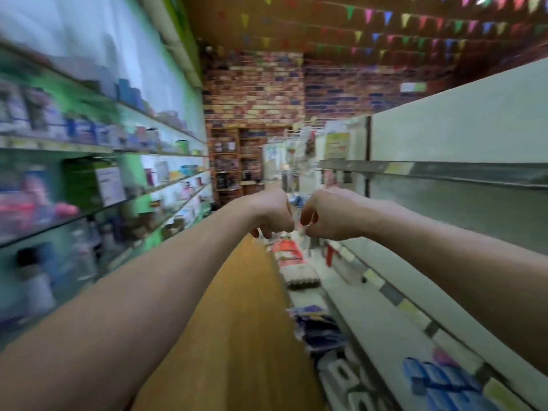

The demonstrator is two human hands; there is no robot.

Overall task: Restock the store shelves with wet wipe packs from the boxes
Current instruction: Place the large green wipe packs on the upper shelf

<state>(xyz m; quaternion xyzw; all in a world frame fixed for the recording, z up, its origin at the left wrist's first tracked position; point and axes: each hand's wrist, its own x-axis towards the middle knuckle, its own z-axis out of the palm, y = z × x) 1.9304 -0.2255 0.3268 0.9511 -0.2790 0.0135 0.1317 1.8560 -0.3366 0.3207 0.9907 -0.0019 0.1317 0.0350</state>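
Head view: L hand point(271, 215) and R hand point(326, 216) are out front mid-aisle, knuckles nearly touching, fingers curled downward. Heavy blur, so can't tell if either pinches anything. Wet wipe packs point(439, 381) sit on near right shelf point(370, 321), well apart from R hand, lower and nearer. Packs are blue w/ pale patches, side by side, print unreadable.
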